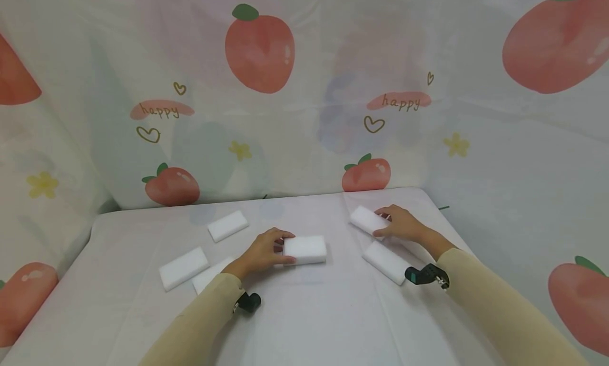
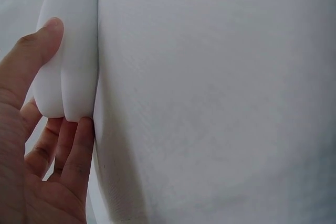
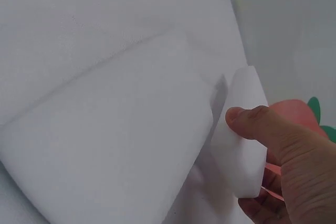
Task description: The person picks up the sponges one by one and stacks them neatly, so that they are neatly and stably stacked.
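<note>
Near the middle of the table, my left hand point(image 1: 263, 252) grips the left end of two white sponge blocks point(image 1: 305, 248) stacked flat. In the left wrist view the thumb lies on the upper sponge point(image 2: 50, 66), and fingertips meet the end of the lower sponge point(image 2: 80, 51). At the right back my right hand point(image 1: 404, 226) holds another white sponge point(image 1: 365, 219), thumb on one side and fingers on the other. In the right wrist view that sponge point(image 3: 242, 145) is tilted. Just in front of it a further sponge point(image 1: 386, 262) lies flat, large in the right wrist view.
On the left of the table lie three more white sponges: one at the back point(image 1: 228, 226), one further left point(image 1: 183, 268), and one point(image 1: 209, 275) partly hidden by the left forearm. White cloth covers the table point(image 1: 323, 318). A fruit-printed curtain point(image 1: 304, 133) hangs behind.
</note>
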Tool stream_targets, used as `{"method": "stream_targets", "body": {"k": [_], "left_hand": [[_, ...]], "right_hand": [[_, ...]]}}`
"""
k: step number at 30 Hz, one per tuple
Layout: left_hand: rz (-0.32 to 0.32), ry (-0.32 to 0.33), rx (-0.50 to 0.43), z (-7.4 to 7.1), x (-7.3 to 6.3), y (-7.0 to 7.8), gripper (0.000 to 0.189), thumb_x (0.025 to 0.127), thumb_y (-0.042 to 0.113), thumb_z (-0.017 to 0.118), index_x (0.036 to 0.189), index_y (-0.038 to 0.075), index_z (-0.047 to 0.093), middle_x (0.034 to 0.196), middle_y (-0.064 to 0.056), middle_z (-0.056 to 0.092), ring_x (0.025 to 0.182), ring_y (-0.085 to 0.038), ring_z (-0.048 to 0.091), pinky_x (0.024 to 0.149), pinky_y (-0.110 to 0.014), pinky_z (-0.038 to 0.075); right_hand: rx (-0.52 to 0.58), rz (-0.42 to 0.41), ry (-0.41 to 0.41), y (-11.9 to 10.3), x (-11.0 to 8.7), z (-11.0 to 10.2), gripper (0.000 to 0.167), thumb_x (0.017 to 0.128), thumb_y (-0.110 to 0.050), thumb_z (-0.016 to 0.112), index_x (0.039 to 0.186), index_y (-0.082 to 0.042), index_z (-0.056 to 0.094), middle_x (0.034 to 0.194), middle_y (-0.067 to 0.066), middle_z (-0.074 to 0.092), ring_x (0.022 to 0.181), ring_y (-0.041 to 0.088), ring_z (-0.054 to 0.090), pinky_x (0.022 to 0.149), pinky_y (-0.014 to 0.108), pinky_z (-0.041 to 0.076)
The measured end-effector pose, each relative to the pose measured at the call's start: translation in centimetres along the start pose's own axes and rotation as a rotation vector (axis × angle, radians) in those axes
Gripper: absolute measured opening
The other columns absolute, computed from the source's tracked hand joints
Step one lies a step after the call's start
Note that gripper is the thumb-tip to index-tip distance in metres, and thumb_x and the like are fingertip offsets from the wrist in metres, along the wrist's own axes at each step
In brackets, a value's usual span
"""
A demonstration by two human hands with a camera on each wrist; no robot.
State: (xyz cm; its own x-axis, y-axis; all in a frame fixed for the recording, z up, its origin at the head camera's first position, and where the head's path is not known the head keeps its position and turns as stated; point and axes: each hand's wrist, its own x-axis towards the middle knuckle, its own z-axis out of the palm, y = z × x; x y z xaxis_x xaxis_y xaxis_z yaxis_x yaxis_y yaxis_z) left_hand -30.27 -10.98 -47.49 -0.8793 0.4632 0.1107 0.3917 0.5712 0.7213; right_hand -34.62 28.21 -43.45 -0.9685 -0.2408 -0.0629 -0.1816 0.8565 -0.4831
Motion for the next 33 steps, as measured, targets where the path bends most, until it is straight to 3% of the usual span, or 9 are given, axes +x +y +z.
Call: {"method": "stream_targets", "body": {"k": [17, 33], "left_hand": [[-0.014, -0.006, -0.027, 0.0, -0.2, 0.1, 0.060, 0.076, 0.027, 0.086, 0.129, 0.012, 0.061, 0.115, -0.005, 0.058, 0.113, -0.026, 0.061, 0.095, -0.036, 0.052], [-0.011, -0.007, -0.030, 0.0, -0.2, 0.1, 0.060, 0.076, 0.026, 0.086, 0.129, 0.011, 0.061, 0.115, -0.005, 0.058, 0.113, -0.026, 0.061, 0.095, -0.035, 0.052]], "right_hand": [[-0.005, -0.081, -0.017, -2.3, -0.3, -0.4, 0.070, 0.081, -0.031, 0.080, 0.136, 0.004, 0.053, 0.122, 0.021, 0.055, 0.106, 0.033, 0.054, 0.087, 0.047, 0.051], [-0.008, -0.169, -0.034, -3.4, -0.6, -0.2, 0.068, 0.078, -0.032, 0.082, 0.132, 0.001, 0.057, 0.115, 0.016, 0.058, 0.104, 0.030, 0.055, 0.084, 0.042, 0.051]]}}
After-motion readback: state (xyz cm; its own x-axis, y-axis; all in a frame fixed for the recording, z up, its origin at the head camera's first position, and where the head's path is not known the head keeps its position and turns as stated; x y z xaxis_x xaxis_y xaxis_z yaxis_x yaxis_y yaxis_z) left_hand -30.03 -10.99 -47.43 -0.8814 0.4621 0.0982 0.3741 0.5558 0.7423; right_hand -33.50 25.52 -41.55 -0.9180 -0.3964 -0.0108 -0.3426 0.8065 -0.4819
